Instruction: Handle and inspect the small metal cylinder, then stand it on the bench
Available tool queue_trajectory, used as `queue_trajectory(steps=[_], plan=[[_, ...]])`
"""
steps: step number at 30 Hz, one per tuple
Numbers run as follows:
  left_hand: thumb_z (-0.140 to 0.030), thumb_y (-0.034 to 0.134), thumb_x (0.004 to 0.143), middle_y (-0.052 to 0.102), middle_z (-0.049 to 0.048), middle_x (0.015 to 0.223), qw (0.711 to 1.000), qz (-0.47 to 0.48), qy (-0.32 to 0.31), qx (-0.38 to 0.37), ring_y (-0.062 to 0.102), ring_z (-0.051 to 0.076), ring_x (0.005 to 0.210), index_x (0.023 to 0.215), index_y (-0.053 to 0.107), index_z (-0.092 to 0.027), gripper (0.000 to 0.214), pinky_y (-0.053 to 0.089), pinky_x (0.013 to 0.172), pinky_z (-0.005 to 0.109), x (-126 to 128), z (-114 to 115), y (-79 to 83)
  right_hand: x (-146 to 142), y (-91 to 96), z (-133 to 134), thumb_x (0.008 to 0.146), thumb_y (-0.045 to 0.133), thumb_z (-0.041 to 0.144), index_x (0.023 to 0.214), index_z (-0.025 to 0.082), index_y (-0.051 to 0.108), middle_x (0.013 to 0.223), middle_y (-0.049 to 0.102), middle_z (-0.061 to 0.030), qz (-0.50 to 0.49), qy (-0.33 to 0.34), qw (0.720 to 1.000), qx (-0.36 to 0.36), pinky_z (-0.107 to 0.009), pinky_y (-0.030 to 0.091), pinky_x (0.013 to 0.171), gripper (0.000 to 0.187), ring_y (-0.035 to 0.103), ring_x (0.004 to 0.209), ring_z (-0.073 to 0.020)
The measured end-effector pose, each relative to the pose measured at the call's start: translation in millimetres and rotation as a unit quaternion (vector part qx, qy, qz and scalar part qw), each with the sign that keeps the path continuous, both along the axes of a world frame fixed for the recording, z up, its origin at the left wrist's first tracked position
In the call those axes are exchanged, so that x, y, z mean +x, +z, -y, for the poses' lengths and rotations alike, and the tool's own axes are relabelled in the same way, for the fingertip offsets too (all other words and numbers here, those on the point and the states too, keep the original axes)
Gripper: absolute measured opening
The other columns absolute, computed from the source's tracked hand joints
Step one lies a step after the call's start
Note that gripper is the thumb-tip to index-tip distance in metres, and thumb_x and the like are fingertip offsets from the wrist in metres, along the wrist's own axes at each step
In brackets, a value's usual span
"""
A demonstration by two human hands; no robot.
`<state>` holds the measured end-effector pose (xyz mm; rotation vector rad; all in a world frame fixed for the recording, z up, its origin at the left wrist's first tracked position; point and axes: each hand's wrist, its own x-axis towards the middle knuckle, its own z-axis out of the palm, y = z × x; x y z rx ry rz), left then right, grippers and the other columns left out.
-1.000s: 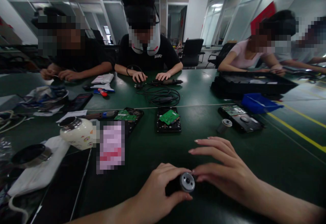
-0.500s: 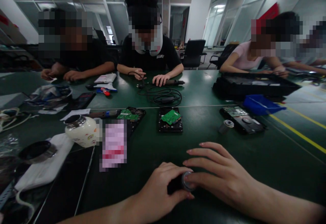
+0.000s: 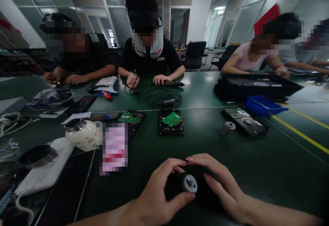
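Observation:
A small cylindrical motor (image 3: 190,184) with a silver end face and a dark centre stands at the front of the green table. My left hand (image 3: 164,188) curls around it, its thumb against the lower edge and a finger by the upper left edge. Arched over the far side, my right hand (image 3: 224,181) has its thumb apart from its forefinger and grips nothing I can see. The forefinger tips of both hands meet behind the motor; a tiny dark spot shows there, too small to name.
Hard drives with green boards (image 3: 171,121) lie ahead, and another drive (image 3: 245,121) is at the right beside a second motor (image 3: 228,128). A cream jar (image 3: 83,135), a pink blurred packet (image 3: 115,149) and a black tablet-like slab (image 3: 65,185) occupy the left. Co-workers sit opposite.
My right hand's fingers have come off the motor's top and drawn in behind it, baring the end face. A co-worker opposite has moved a hand holding a cable.

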<state>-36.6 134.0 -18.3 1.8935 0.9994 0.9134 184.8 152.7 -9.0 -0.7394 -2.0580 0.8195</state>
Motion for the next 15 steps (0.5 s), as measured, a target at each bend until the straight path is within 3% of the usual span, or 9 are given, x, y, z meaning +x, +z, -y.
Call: queue_trajectory(steps=[4, 9, 11, 15], plan=[[-0.027, 0.07, 0.081, 0.054, 0.0048, 0.12, 0.999, 0.01, 0.017, 0.042, 0.051, 0.023, 0.114, 0.11, 0.06, -0.027, 0.031, 0.042, 0.097, 0.037, 2.4, -5.1, 5.5, 1.4, -11.9, -0.3, 0.083, 0.043, 0.008, 0.138, 0.033, 0.034, 0.133, 0.052, -0.0044, 0.005, 0.042, 0.995, -0.094, -0.041, 0.041, 0.102, 0.061, 0.049, 0.123, -0.0206], [-0.029, 0.073, 0.077, 0.047, 0.004, 0.128, 0.995, -0.054, 0.049, 0.072, 0.044, 0.029, 0.119, 0.093, 0.071, -0.033, 0.016, 0.04, 0.094, 0.043, 6.0, -7.7, 9.1, -2.6, -11.8, -1.3, 0.068, 0.061, 0.008, 0.141, 0.024, 0.026, 0.127, 0.055, -0.0085, 0.042, 0.09, 0.986, -0.136, -0.041, 0.04, 0.102, 0.083, 0.053, 0.116, -0.0229], [-0.029, 0.074, 0.076, 0.048, 0.0037, 0.126, 0.993, -0.067, 0.056, 0.081, 0.043, 0.029, 0.118, 0.091, 0.072, -0.034, 0.015, 0.041, 0.091, 0.044, 7.3, -6.8, 10.4, -6.5, -11.3, -0.9, 0.07, 0.066, 0.013, 0.134, 0.022, 0.036, 0.117, 0.059, -0.0071, 0.045, 0.079, 0.985, -0.147, -0.037, 0.045, 0.096, 0.071, 0.058, 0.107, -0.0209], [-0.027, 0.072, 0.078, 0.054, 0.0033, 0.118, 0.991, -0.065, 0.055, 0.104, 0.046, 0.027, 0.112, 0.091, 0.073, -0.035, 0.015, 0.042, 0.087, 0.04, 6.7, -8.2, 13.9, -10.6, -11.0, -0.2, 0.077, 0.069, 0.026, 0.103, 0.02, 0.056, 0.095, 0.063, -0.0031, 0.088, 0.046, 0.982, -0.159, -0.031, 0.049, 0.079, 0.029, 0.06, 0.087, -0.0176]])
